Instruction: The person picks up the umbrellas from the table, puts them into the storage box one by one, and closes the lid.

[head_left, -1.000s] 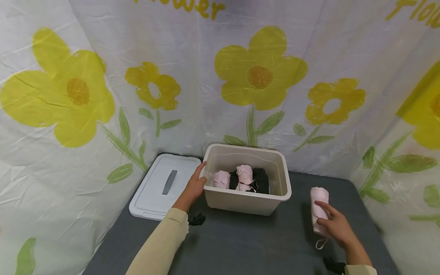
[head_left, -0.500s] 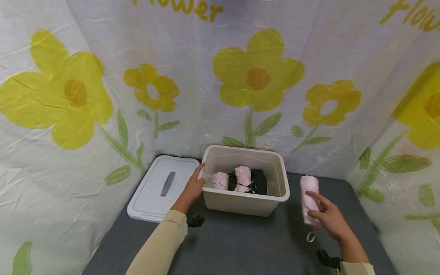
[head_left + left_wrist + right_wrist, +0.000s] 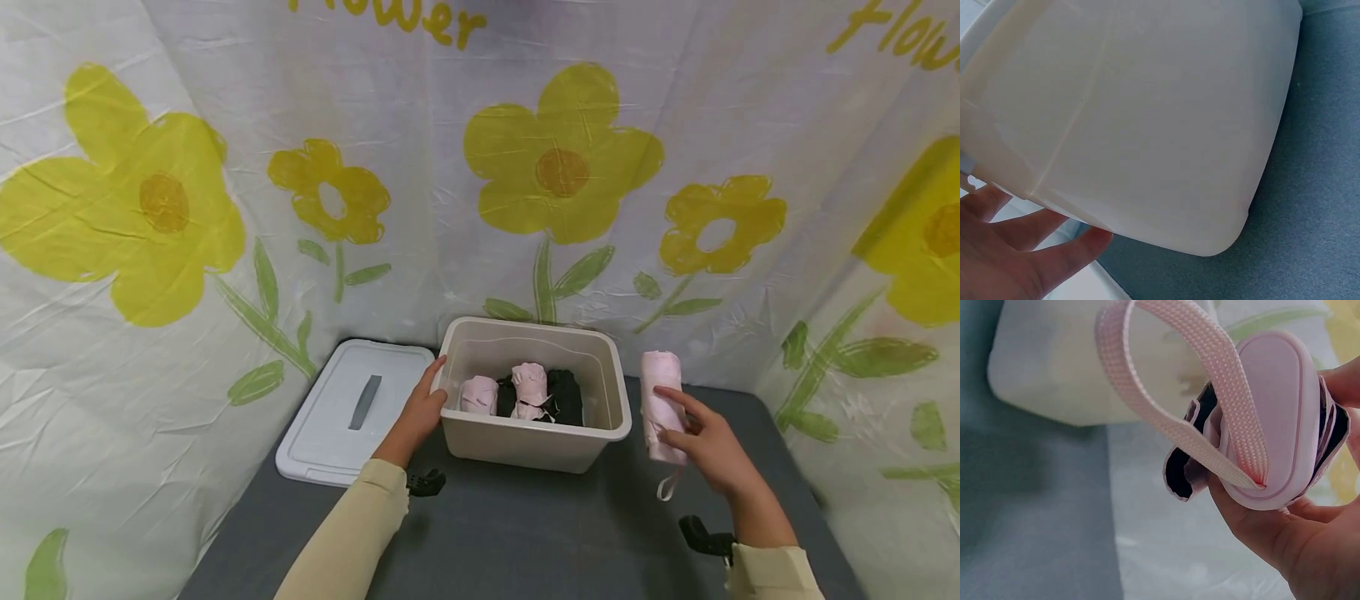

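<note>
My right hand (image 3: 712,450) grips a folded pink umbrella (image 3: 658,400), raised upright over the table just right of the storage box. In the right wrist view the umbrella's flat handle end (image 3: 1272,412) faces the camera, with a woven wrist strap (image 3: 1241,406) looping off it and fingers on both sides. My left hand (image 3: 422,410) holds the beige storage box (image 3: 525,444) by its left rim; the left wrist view has the fingers (image 3: 1072,250) against its outer wall. Inside the box lie pink bundles (image 3: 530,385) and black ones (image 3: 566,398), partly hidden by the front wall.
A white lid (image 3: 322,450) with a grey handle (image 3: 365,402) lies flat to the left of the box. The dark grey table (image 3: 525,533) extends in front. Behind and at the sides hangs a flower-printed sheet (image 3: 442,208).
My right hand has lifted the umbrella up and moved it leftward, nearer the box. The left hand stays at the box's rim.
</note>
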Available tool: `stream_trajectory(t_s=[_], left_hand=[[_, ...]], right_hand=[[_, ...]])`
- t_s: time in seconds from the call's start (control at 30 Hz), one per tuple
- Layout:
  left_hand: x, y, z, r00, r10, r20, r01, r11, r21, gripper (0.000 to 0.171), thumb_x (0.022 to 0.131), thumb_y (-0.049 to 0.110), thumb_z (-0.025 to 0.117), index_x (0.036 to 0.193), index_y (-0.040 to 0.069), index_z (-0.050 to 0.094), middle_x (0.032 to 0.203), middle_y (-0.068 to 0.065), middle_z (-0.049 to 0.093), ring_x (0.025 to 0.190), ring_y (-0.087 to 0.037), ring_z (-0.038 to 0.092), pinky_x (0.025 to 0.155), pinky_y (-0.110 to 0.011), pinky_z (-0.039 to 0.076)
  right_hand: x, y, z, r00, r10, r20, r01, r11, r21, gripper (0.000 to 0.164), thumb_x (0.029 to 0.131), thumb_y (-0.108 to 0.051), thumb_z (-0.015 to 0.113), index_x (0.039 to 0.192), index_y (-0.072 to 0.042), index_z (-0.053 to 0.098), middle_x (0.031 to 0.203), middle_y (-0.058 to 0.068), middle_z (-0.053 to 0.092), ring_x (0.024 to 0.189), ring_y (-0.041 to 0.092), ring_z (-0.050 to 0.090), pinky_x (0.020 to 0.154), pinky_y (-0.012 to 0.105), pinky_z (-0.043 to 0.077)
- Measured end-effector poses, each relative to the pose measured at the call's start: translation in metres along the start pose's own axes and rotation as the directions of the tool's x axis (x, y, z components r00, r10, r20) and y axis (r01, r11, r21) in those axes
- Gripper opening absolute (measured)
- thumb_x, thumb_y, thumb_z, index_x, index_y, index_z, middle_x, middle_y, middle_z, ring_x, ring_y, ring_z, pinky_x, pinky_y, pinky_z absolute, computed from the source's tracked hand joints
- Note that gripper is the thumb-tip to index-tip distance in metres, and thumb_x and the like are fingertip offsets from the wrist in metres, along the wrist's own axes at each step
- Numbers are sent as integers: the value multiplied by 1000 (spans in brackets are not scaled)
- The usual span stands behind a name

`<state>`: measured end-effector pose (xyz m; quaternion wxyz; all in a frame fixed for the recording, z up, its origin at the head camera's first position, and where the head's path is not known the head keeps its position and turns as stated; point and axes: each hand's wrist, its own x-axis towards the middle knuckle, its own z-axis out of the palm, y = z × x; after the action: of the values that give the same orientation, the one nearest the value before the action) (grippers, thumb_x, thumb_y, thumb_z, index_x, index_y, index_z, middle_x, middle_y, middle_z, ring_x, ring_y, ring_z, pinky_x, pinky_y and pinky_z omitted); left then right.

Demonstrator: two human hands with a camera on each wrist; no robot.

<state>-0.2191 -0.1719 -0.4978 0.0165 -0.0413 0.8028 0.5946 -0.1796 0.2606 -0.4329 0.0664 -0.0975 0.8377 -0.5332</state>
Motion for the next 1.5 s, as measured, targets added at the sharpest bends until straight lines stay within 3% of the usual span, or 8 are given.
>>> stream_trajectory(t_s=[0.37,0.83,1.17,1.5], left_hand=[[-2,-3,-2,1000,5,-7,-5,1000,3,66,94,10,34,153,38,22,162,-7,19,147,-37,23,111,-63,26],[-2,0,-3,1000,-8,-9,8,1000,10,65,95,12,34,153,40,21,162,-5,18,148,-35,20,113,-63,24],[-1,-3,-2,1000,10,-6,-10,1000,-9,64,95,14,35,152,40,24,162,-4,21,148,-34,22,113,-62,24],[-1,-3,-1,1000,5,-5,-5,1000,-10,63,96,14,35,152,42,23,162,-5,21,148,-34,21,113,-63,23]], right_hand=[[19,-25,7,999,-23,36,23,1000,8,68,91,-14,65,151,-14,34,153,25,25,124,47,46,80,36,55],[44,-44,24,995,-60,76,54,996,78,67,90,-10,64,151,-14,35,154,22,24,121,44,45,83,35,53],[64,-57,37,992,-49,113,39,995,90,66,91,-7,62,151,-18,36,157,17,21,126,43,43,86,39,52],[87,-74,46,986,-70,154,65,997,39,65,89,-2,60,149,-18,39,153,18,26,110,37,51,79,36,53]])
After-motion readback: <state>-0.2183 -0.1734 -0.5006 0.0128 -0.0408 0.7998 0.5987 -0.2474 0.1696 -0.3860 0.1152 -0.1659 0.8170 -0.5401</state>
